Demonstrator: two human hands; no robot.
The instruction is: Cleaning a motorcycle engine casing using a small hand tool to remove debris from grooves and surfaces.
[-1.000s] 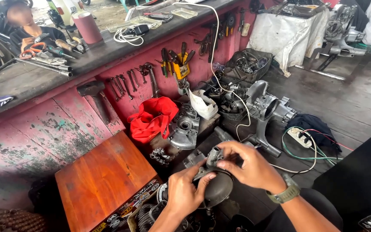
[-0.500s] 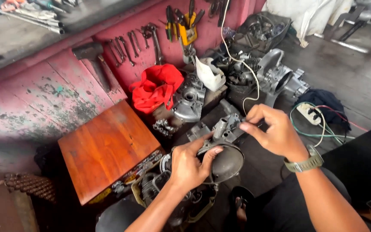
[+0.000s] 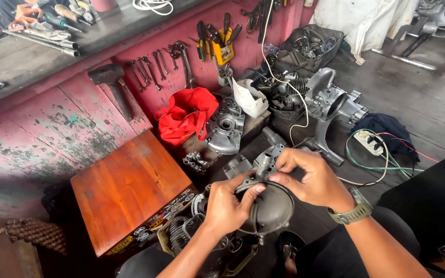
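Your left hand [image 3: 227,206] and right hand [image 3: 312,177] both gripped the carburetor [image 3: 269,203], held near centre over your lap. Cast metal: likely heavy, rigid, greasy; grip the bowl, not linkages.

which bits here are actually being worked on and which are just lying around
In hand:
- left hand
- right hand
- dark grey round metal engine cover, held by both hands

Lying about:
- red cloth bag
- brown wooden box
- silver engine casing
- hanging wrenches
- white power strip
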